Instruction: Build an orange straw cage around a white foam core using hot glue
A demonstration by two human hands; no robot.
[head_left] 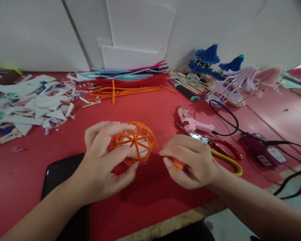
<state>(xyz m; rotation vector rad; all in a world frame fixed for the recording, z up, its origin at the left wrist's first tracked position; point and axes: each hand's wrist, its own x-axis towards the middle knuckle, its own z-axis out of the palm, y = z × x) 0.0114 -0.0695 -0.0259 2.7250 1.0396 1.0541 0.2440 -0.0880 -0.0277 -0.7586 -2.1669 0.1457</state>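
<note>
A round orange frame (135, 142) with crossing spokes and a white piece inside sits above the red table. My left hand (107, 154) grips the frame from the left, fingertips on its top and lower edge. From the frame's right side an orange strip (157, 144) runs to my right hand (188, 160), whose fingers are closed around it; part of it shows beneath the fingers. A pink glue gun (194, 124) lies just beyond my right hand. Beside that hand are scissors or pliers with red handles (227, 147) and a yellow handle (228, 160).
White scraps (40, 103) pile up at the left. Coloured pipe cleaners (130, 78) lie at the back, near sticks (188, 82) and small umbrella-like models (240, 80). A black phone (57, 167) is under my left forearm. A purple box (263, 150) with black cords stands right.
</note>
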